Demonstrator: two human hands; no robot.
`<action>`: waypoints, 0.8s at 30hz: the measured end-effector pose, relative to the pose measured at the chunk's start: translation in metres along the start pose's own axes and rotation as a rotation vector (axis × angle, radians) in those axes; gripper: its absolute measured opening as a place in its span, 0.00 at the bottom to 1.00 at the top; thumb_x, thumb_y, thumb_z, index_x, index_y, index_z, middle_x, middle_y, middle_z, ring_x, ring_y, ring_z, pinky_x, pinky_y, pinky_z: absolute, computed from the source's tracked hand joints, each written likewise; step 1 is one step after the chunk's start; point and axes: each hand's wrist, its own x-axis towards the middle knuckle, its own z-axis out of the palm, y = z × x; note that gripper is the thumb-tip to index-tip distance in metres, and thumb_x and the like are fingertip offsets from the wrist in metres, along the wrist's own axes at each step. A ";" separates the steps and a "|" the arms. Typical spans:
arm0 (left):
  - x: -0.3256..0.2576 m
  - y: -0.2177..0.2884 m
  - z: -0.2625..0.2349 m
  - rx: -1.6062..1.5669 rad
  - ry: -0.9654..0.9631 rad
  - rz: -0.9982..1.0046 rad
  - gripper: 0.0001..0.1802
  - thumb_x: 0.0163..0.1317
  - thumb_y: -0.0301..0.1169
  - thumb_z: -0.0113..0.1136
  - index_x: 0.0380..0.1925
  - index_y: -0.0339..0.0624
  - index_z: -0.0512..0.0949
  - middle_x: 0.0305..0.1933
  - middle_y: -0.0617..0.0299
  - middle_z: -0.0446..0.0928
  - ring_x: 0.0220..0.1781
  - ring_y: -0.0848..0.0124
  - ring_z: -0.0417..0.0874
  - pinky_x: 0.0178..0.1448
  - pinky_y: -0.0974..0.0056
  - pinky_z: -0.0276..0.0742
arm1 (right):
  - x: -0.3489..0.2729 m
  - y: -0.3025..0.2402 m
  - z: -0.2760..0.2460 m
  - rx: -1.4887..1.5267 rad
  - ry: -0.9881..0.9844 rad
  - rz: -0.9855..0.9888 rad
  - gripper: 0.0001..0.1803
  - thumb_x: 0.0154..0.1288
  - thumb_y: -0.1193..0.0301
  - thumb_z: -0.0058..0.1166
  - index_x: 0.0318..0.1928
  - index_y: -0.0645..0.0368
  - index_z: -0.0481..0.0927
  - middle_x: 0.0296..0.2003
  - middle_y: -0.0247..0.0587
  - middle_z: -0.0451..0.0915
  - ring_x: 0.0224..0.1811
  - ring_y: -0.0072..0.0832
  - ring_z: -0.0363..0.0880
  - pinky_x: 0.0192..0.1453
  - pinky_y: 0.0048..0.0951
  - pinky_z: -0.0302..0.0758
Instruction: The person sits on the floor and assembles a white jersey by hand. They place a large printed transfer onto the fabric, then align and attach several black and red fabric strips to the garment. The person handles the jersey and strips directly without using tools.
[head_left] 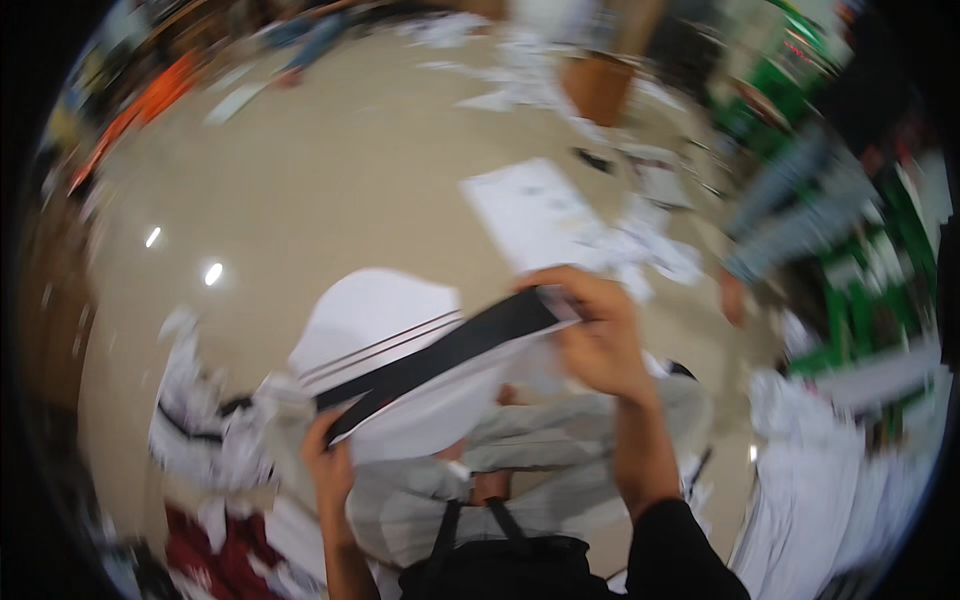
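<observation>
A white fabric piece [380, 310] with two thin dark red stripes and a black band [460, 350] is stretched between my hands, above my crossed legs in light grey trousers. My left hand [325, 462] pinches the band's lower left end, where it splits into two layers. At the upper right end, my right hand [600, 335] is closed on the band, its fingers curled over the edge. White cloth hangs below the band toward my lap. The picture is blurred, so seams and fingertips are hard to make out.
White garments with dark trim [205, 430] lie on the floor at left, near dark red cloth [215, 550]. White cloth [800, 490] is piled at right. Ahead lies a white sheet [535, 210]. A person in jeans [800, 200] is by green frames [850, 310].
</observation>
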 end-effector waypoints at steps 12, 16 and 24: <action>0.070 -0.072 -0.067 0.019 0.053 -0.299 0.14 0.67 0.36 0.65 0.35 0.33 0.79 0.25 0.66 0.71 0.28 0.79 0.67 0.31 0.69 0.63 | 0.059 0.148 0.085 -0.018 -0.091 0.408 0.07 0.69 0.78 0.48 0.42 0.66 0.79 0.31 0.31 0.77 0.35 0.17 0.71 0.43 0.21 0.69; 0.142 -0.128 -0.071 0.143 0.165 -0.097 0.17 0.67 0.38 0.64 0.38 0.31 0.80 0.22 0.63 0.68 0.25 0.79 0.64 0.28 0.68 0.61 | 0.086 0.219 0.114 -0.062 -0.140 0.449 0.06 0.67 0.77 0.50 0.40 0.67 0.79 0.30 0.29 0.76 0.32 0.17 0.68 0.39 0.21 0.67; 0.192 -0.107 -0.095 -0.083 0.238 -0.170 0.14 0.67 0.35 0.65 0.38 0.32 0.84 0.24 0.67 0.76 0.25 0.79 0.70 0.29 0.70 0.66 | 0.102 0.210 0.137 0.151 0.040 0.477 0.16 0.67 0.81 0.49 0.52 0.67 0.82 0.29 0.31 0.78 0.29 0.18 0.70 0.35 0.20 0.67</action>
